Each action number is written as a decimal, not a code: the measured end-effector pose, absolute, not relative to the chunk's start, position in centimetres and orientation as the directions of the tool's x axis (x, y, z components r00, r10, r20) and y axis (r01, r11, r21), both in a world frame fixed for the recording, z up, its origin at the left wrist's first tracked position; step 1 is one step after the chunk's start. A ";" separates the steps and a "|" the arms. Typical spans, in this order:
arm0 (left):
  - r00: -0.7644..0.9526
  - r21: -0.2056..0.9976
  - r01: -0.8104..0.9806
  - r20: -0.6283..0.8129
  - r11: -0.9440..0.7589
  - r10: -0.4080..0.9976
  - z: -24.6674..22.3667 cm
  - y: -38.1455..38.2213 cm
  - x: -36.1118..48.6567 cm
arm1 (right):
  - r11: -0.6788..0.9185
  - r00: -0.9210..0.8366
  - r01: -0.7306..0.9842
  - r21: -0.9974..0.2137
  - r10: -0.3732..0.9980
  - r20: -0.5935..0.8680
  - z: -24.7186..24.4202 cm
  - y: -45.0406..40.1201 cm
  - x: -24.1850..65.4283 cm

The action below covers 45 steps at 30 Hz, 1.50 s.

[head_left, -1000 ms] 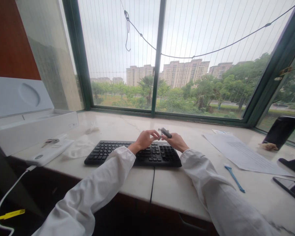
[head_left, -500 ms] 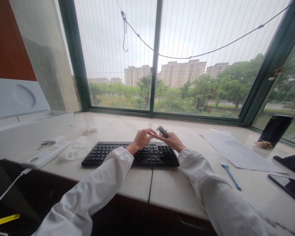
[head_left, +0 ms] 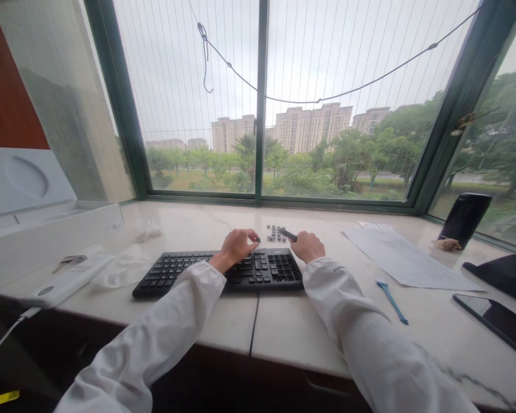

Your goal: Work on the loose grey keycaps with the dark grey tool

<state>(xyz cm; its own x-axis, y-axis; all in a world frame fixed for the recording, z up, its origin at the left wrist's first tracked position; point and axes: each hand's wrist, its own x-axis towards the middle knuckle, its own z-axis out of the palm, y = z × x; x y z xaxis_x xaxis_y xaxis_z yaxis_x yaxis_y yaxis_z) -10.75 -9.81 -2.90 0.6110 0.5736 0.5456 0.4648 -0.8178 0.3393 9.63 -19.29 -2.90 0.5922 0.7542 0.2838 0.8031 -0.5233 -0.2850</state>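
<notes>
A black keyboard (head_left: pixel 172 272) lies in front of me; in its number pad at the right end, several keycaps are off. My left hand (head_left: pixel 236 246) hovers over the keyboard's back edge, thumb and forefinger pinching a small dark keycap (head_left: pixel 258 240). My right hand (head_left: pixel 308 247) is closed round a short dark stick-like tool (head_left: pixel 289 235), whose far end points left at the loose keycaps. What kind of tool it is I cannot make out. Several loose keycaps (head_left: pixel 272 237) lie in rows on the tabletop behind the keyboard.
Paper sheets (head_left: pixel 408 261) and a blue plastic tool (head_left: pixel 391 302) lie to the right, near a phone (head_left: pixel 494 318) and a black upright object (head_left: pixel 464 221). On the left are an open white box (head_left: pixel 60 235), a white device (head_left: pixel 69 281) with keys on it, and crumpled clear plastic (head_left: pixel 122 267).
My hands have drawn apart: the left moved slightly left with the keycap, the right moved right with the dark tool. The loose keycaps behind them now show. The view has shifted a little.
</notes>
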 end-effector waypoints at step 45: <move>0.636 0.066 0.743 0.240 -0.666 0.734 -4.1 1.1 3.1 | -0.549 0.570 0.822 -0.154 0.798 0.196 -3.1 -19.5 9.0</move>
